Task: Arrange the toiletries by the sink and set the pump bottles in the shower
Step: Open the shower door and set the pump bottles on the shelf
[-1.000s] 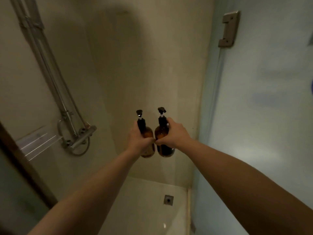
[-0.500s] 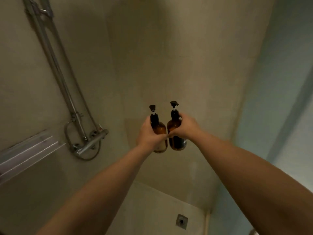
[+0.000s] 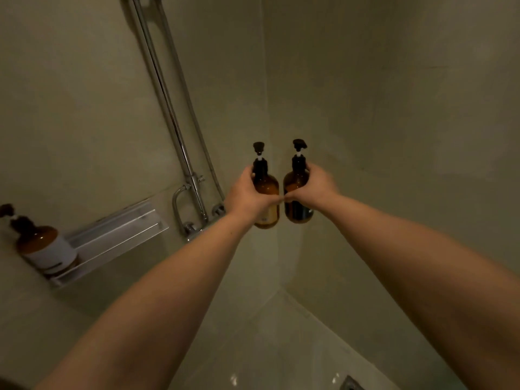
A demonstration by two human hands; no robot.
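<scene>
I hold two amber pump bottles upright and side by side in mid-air inside the shower. My left hand (image 3: 244,195) grips the left pump bottle (image 3: 266,187), which has a pale label low on its body. My right hand (image 3: 314,184) grips the right pump bottle (image 3: 295,190), which looks darker. Both have black pump heads. A clear wall shelf (image 3: 121,235) runs along the left wall, well to the left of my hands. A third amber pump bottle (image 3: 42,243) with a white label stands at the shelf's left end.
A chrome shower mixer (image 3: 194,223) with riser pipes (image 3: 160,88) and hose sits on the left wall between the shelf and my hands. Beige tiled walls meet in a corner behind the bottles. A floor drain (image 3: 350,384) shows at the bottom edge.
The view has swung left: the glass door is gone from sight and the shelf with a third bottle has come into view. Both hands keep holding their bottles, now slightly further apart.
</scene>
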